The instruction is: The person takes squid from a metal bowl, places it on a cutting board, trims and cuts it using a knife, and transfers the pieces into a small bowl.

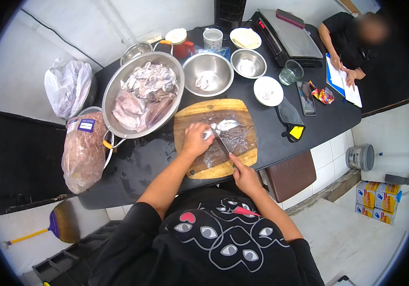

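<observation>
Left hand (197,139) — fingers curled on squid (207,134); right hand (246,177) — fingers wrapped round knife (221,143); board (247,147) stretches to its edge at three o'clock.

Pale piece (207,134) partly hidden by left hand (196,138); bag label (86,125) (blue-and-white) unreadably small; co-worker's head (373,29) blurred.

We see a white wall (80,24) behind the black table (333,117). By the table's near edge we have a brown seat (290,176) and white tiles (323,155).
</observation>
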Tool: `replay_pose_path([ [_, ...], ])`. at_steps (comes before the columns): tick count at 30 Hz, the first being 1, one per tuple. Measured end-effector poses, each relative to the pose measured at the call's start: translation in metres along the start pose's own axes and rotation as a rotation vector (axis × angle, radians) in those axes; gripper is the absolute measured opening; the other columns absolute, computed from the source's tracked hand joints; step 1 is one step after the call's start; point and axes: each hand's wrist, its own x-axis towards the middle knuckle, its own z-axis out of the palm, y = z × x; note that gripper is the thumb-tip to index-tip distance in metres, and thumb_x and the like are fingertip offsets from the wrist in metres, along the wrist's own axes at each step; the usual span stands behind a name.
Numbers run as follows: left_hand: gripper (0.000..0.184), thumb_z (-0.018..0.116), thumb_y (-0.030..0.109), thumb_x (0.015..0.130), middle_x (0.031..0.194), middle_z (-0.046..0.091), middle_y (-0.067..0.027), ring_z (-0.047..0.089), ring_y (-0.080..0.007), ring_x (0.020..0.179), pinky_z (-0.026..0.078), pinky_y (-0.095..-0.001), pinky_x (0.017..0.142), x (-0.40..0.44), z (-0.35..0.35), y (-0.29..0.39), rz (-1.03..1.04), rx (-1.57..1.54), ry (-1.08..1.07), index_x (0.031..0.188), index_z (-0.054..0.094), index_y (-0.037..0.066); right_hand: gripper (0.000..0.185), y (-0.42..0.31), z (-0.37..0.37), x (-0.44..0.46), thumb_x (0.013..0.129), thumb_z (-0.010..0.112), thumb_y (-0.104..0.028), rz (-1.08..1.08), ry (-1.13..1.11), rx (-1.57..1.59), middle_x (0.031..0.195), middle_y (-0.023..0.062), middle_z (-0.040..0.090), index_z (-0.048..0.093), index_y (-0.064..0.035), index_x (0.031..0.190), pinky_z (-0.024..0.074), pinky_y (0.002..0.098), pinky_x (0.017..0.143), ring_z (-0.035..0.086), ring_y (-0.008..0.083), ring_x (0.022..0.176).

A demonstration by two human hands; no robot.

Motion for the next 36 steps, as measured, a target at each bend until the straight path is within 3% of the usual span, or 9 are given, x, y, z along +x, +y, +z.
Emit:
replay_pose_path([
  [5,0.035,0.079,0.022,0.068,0.101,0.064,-0.0063,0.055,-0.0291,0.102,0.041,-0.0423,0.09,-0.002,-0.006,0.001,-0.034,0.014,-0.024,0.098,0.065,0.011,0.054,0.001,-0.006,0.002,0.089,0.052,-0.007,0.071,-0.047,0.046,0.09,0.0275,0.064,0.046,-0.0228,0.14,0.0487,0.0488,0.078,0.063,0.043,0.087],
  [8,0.034,0.079,0.024,0.069,0.1,0.064,-0.0062,0.055,-0.0288,0.102,0.041,-0.042,0.091,-0.001,-0.008,0.002,-0.062,0.023,-0.034,0.097,0.065,0.011,0.054,0.013,-0.003,0.005,0.089,0.052,-0.007,0.047,-0.035,0.085,0.096,0.0264,0.065,0.047,-0.0239,0.14,0.0496,0.0466,0.078,0.063,0.042,0.09],
  [11,0.032,0.077,0.023,0.07,0.101,0.064,-0.0063,0.055,-0.0285,0.103,0.04,-0.0416,0.091,-0.001,-0.006,-0.001,-0.079,0.033,-0.033,0.096,0.066,0.011,0.053,0.03,0.003,0.007,0.09,0.053,-0.006,-0.118,0.049,0.118,0.103,0.0256,0.065,0.047,-0.0238,0.14,0.0503,0.0439,0.078,0.064,0.0408,0.092],
  [14,0.03,0.076,0.022,0.07,0.102,0.063,-0.0067,0.054,-0.028,0.104,0.041,-0.0415,0.091,-0.001,-0.006,-0.001,-0.09,0.037,-0.029,0.096,0.067,0.01,0.053,0.032,0.001,0.006,0.09,0.053,-0.006,-0.083,0.02,0.126,0.108,0.0247,0.064,0.047,-0.0228,0.14,0.0506,0.0418,0.079,0.064,0.0402,0.094],
  [23,0.027,0.076,0.021,0.069,0.1,0.061,-0.0059,0.054,-0.0275,0.104,0.041,-0.0423,0.09,0.002,-0.005,0.001,-0.144,0.093,-0.054,0.093,0.07,0.01,0.052,0.028,0.004,0.007,0.09,0.054,-0.006,-0.15,0.08,0.135,0.105,0.0246,0.065,0.048,-0.0217,0.139,0.0507,0.0436,0.08,0.064,0.0402,0.092],
  [26,0.027,0.076,0.022,0.07,0.1,0.061,-0.006,0.053,-0.0274,0.104,0.041,-0.0424,0.09,0.002,-0.008,0.005,-0.149,0.111,-0.07,0.093,0.07,0.01,0.05,0.022,-0.001,0.005,0.09,0.054,-0.004,0.007,-0.035,0.108,0.121,0.0252,0.06,0.049,-0.0182,0.138,0.0493,0.0366,0.09,0.06,0.0378,0.112],
  [32,0.027,0.074,0.023,0.071,0.1,0.06,-0.0057,0.052,-0.0272,0.104,0.04,-0.0422,0.089,0.002,-0.012,0.01,-0.11,0.192,-0.105,0.095,0.069,0.012,0.05,0.016,-0.002,0.002,0.09,0.053,-0.005,-0.025,-0.029,0.04,0.115,0.0262,0.062,0.049,-0.0185,0.139,0.05,0.0405,0.088,0.061,0.0403,0.106],
  [35,0.028,0.073,0.023,0.071,0.099,0.059,-0.0056,0.052,-0.0274,0.103,0.04,-0.042,0.088,0.0,-0.013,0.011,-0.076,0.22,-0.116,0.096,0.068,0.012,0.054,0.019,0.002,0.0,0.089,0.053,-0.007,-0.104,0.036,0.01,0.089,0.0236,0.064,0.046,-0.0243,0.14,0.049,0.0496,0.075,0.063,0.0413,0.083],
  [36,0.028,0.073,0.023,0.071,0.099,0.059,-0.0056,0.052,-0.0274,0.103,0.04,-0.0421,0.088,0.0,-0.013,0.011,-0.066,0.228,-0.115,0.097,0.068,0.012,0.054,0.02,0.003,0.0,0.089,0.053,-0.007,-0.108,0.04,0.0,0.089,0.0235,0.064,0.046,-0.0248,0.14,0.049,0.0497,0.075,0.063,0.0413,0.083],
])
